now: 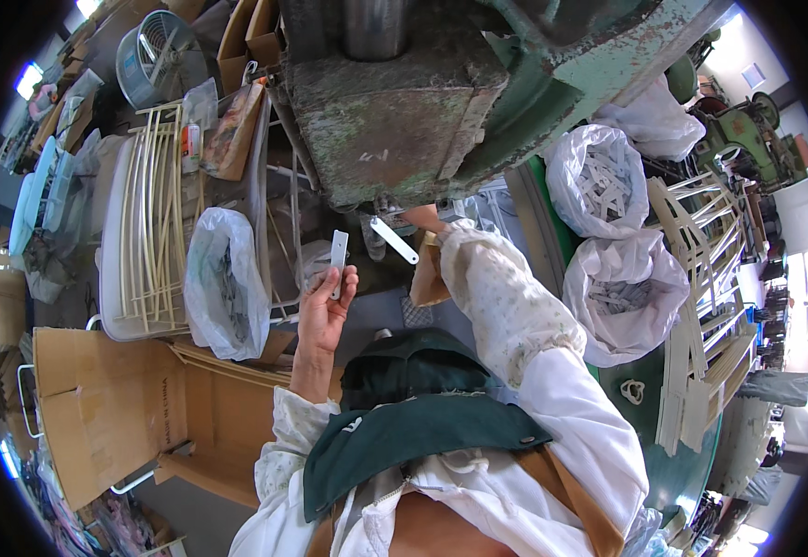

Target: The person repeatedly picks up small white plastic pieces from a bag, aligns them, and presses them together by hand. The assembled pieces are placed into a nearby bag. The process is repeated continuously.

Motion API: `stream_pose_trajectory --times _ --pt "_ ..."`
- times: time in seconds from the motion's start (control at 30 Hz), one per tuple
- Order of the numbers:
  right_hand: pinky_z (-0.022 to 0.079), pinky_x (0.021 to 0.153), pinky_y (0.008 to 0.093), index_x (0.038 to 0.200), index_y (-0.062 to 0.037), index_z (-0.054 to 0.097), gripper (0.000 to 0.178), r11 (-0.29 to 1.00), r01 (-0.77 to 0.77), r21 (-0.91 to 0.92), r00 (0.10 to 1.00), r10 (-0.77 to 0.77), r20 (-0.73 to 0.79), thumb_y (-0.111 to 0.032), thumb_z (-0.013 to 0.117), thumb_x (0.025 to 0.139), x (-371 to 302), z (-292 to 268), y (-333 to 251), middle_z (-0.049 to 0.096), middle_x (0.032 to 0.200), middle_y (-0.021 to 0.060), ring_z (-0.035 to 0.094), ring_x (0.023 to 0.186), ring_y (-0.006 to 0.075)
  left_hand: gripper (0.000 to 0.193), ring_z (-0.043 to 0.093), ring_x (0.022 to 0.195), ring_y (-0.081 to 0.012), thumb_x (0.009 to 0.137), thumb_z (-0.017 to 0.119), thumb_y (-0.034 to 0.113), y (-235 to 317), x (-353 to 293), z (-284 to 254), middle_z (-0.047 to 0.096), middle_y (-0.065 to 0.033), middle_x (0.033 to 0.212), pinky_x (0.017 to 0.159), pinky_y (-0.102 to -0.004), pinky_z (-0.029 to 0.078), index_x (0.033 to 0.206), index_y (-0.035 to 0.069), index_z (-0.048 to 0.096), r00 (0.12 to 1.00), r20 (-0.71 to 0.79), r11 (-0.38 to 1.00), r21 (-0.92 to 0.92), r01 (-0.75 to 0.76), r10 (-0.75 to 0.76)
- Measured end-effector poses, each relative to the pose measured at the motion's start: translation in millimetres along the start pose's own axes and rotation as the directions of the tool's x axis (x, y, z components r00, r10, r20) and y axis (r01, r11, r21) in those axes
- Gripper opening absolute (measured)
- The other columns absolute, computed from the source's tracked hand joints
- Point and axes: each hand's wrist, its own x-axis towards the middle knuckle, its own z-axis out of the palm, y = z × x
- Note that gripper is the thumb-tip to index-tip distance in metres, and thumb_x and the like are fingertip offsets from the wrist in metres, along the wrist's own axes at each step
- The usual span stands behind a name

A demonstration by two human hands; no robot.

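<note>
Between the thumb and fingers of my left hand (326, 311) is a flat metal strip (339, 249) with small holes, held upright. My right hand (427, 219) reaches in under the head of a worn green press (394, 139), which hides most of its fingers. Just left of that hand, a second flat pale strip (394, 240) with a hole at its end slants below the press tooling. Whether my right hand touches this strip, I cannot tell.
A plastic bag (227, 283) of metal pieces stands on the left, beside a tub of long pale rods (153, 223). Two white bags (599, 181) of strips sit on the right, near stacked slats (691, 343). An open cardboard box (111, 408) stands at lower left.
</note>
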Motion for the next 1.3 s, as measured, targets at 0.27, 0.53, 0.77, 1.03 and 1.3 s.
stream_pose_trajectory --times 0.27,0.53,0.77,1.03,1.3 --pt "0.048 0.069 0.0274 0.091 -0.0001 0.065 0.027 0.621 -0.314 0.718 0.949 0.215 0.229 -0.007 0.08 0.071 20 -139 -177 0.066 0.082 0.002 0.058 0.075 0.0119 0.019 0.059 0.06 -0.0132 0.094 0.056 0.024 -8 0 16 0.068 -0.0117 0.081 0.059 -0.0224 0.041 0.096 0.005 0.055 0.978 0.154 0.911 0.365 -0.19 0.142" --pt "0.048 0.069 0.0293 0.091 -0.0012 0.065 0.024 0.794 -0.432 0.429 0.899 0.339 0.279 -0.016 0.076 0.075 26 -140 -197 0.065 0.082 0.0036 0.056 0.075 0.0124 0.02 0.054 0.058 -0.0091 0.094 0.058 0.021 -6 -2 25 0.068 -0.0116 0.076 0.057 -0.0208 0.036 0.096 0.002 0.055 0.932 0.189 0.836 0.413 -0.361 0.309" --pt "0.046 0.083 0.03 0.096 -0.0011 0.067 0.028 0.859 -0.446 0.251 0.864 0.339 0.373 -0.023 0.07 0.079 34 -155 -214 0.067 0.095 0.0076 0.059 0.089 0.0167 0.02 0.05 0.057 -0.007 0.093 0.059 0.02 -1 1 42 0.067 -0.0111 0.074 0.055 -0.0191 0.035 0.095 0.0 0.056 0.872 0.245 0.784 0.383 -0.488 0.423" --pt "0.047 0.079 0.0279 0.092 -0.0028 0.07 0.027 0.894 -0.401 0.202 0.864 0.295 0.407 -0.026 0.071 0.079 32 -141 -188 0.07 0.091 0.0075 0.062 0.086 0.0154 0.019 0.049 0.057 -0.0063 0.093 0.059 0.019 4 2 45 0.067 -0.0104 0.073 0.055 -0.0191 0.035 0.095 0.0 0.056 0.873 0.267 0.777 0.401 -0.485 0.407" --pt "0.04 0.05 0.0242 0.081 -0.0028 0.068 0.016 0.628 -0.579 0.52 0.815 0.424 0.396 -0.019 0.071 0.079 16 -117 -147 0.064 0.065 -0.0001 0.053 0.058 0.0064 0.014 0.049 0.048 -0.0065 0.092 0.059 0.014 1 16 50 0.065 -0.0106 0.068 0.046 -0.0178 0.035 0.089 0.0 0.056 0.914 0.288 0.807 0.443 -0.391 0.285"
